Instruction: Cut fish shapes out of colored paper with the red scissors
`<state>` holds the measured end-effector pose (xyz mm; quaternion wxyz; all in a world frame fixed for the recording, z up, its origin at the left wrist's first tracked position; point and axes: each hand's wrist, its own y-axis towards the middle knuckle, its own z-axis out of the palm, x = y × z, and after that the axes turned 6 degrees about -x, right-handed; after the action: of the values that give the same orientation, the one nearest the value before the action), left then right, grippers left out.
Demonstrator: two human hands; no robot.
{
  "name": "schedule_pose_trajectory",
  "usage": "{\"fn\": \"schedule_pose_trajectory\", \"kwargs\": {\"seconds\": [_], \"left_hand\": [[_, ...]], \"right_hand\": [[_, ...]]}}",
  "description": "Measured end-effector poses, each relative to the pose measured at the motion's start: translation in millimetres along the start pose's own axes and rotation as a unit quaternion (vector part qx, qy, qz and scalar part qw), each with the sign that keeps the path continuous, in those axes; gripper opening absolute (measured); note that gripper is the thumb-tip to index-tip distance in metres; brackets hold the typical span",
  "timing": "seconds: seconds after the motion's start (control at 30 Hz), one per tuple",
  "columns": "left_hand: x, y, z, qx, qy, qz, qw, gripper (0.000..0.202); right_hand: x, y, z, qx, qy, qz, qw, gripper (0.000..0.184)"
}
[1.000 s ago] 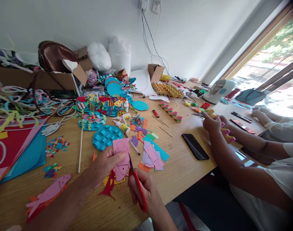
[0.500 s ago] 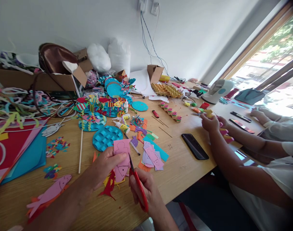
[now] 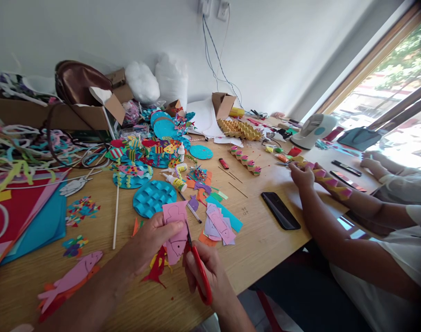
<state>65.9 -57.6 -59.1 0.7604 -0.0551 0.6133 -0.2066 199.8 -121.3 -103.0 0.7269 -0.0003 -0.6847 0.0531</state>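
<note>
A pink piece of paper [image 3: 176, 213] with a fish outline drawn on it is pinched by my left hand [image 3: 158, 235], thumb on top. My right hand [image 3: 207, 267] is closed round a pair of red-handled scissors [image 3: 201, 276], whose dark blades lie at the paper's right edge. Beneath the paper, red and yellow paper scraps [image 3: 158, 272] rest on the table. To the right sits a pile of pink and lilac paper pieces [image 3: 220, 225], one with a fish drawn on it. Cut-out pink and orange fish [image 3: 72, 279] lie at the lower left.
A blue textured disc [image 3: 154, 198], a pen [image 3: 194, 212] and glue bottles [image 3: 174, 181] stand or lie just beyond my hands. A black phone [image 3: 280, 210] is to the right. There, a co-worker's hands [image 3: 302, 174] hold a painted egg-carton strip [image 3: 330, 182]. Coloured sheets [image 3: 40, 226] lie left.
The pink paper has tilted slightly in my left hand, and the scissors have shifted a little along its edge. The co-worker's egg-carton strip has swung up into fuller view.
</note>
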Motion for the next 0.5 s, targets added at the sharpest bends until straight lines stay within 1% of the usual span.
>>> {"fn": "schedule_pose_trajectory", "kwargs": {"seconds": [0.23, 0.5], "left_hand": [[-2.0, -0.4, 2.6, -0.007, -0.016, -0.013, 1.0, 0.018], [-0.4, -0.6, 4.3, -0.038, -0.014, -0.025, 0.999, 0.024]], "right_hand": [[-0.7, -1.4, -0.6, -0.013, -0.02, -0.011, 1.0, 0.052], [-3.8, -0.6, -1.5, -0.017, -0.028, -0.027, 0.999, 0.05]]}}
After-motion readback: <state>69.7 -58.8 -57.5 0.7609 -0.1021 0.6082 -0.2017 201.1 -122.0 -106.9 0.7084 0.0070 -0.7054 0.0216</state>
